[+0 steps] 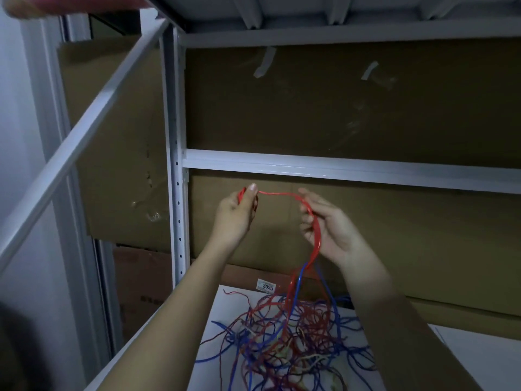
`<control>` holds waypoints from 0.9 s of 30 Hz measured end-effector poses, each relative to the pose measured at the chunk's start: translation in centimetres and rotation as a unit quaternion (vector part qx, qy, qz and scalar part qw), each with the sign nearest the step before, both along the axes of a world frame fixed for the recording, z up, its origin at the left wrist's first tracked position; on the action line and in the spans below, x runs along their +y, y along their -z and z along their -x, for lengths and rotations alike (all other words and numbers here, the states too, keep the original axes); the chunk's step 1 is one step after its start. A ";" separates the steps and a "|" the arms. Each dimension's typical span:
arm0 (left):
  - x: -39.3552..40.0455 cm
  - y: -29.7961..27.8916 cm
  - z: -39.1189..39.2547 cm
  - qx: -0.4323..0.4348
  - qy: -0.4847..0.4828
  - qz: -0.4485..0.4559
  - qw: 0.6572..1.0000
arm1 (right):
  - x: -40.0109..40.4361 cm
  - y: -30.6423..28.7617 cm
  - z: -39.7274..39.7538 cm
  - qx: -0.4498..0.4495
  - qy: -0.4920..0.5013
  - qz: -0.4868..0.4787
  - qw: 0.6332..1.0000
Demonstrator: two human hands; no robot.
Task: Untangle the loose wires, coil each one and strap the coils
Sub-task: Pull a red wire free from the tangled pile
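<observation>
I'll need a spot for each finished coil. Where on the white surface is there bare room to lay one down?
Bare white surface shows right of the wire tangle, past the right forearm. A narrower strip lies left of the tangle, along the left forearm. The middle is crowded with red and blue wires, from near the 3055 label to the bottom edge.

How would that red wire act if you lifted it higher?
The red wire sags between the left hand and right hand, so it is probably floppy. Its lower end runs into the tangled pile, so it would likely snag.
</observation>
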State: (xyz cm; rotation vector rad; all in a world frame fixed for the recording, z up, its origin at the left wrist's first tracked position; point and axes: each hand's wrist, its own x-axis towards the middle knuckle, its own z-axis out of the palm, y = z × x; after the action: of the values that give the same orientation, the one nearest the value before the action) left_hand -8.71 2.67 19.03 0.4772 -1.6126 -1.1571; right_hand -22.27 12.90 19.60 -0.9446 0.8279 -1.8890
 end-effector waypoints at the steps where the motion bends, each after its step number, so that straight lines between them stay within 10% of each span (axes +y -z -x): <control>1: 0.0 -0.3 0.1 0.008 -0.008 -0.005 1.000 | 0.1 -0.7 0.1 0.021 -0.002 0.022 1.000; 6: 0.0 -1.6 -0.2 0.039 -0.030 -0.019 0.999 | 0.7 0.7 0.9 0.101 -0.127 0.073 0.984; 12: 0.1 -1.5 -0.3 0.047 -0.004 -0.007 0.999 | 1.6 4.4 -0.1 0.259 -0.091 -0.126 0.953; 18: 0.4 -0.6 0.2 0.048 0.011 -0.021 0.999 | 1.0 6.1 0.1 0.462 0.132 -0.216 0.850; 27: 0.4 -0.4 -0.2 0.060 0.006 -0.023 0.998 | 2.0 6.8 1.9 0.612 0.001 -0.290 0.735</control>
State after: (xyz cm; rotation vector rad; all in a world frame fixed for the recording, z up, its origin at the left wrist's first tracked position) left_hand -8.47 3.09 19.39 0.4206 -1.4910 -1.2104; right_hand -24.21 14.92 12.77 -1.7087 1.9973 -0.6321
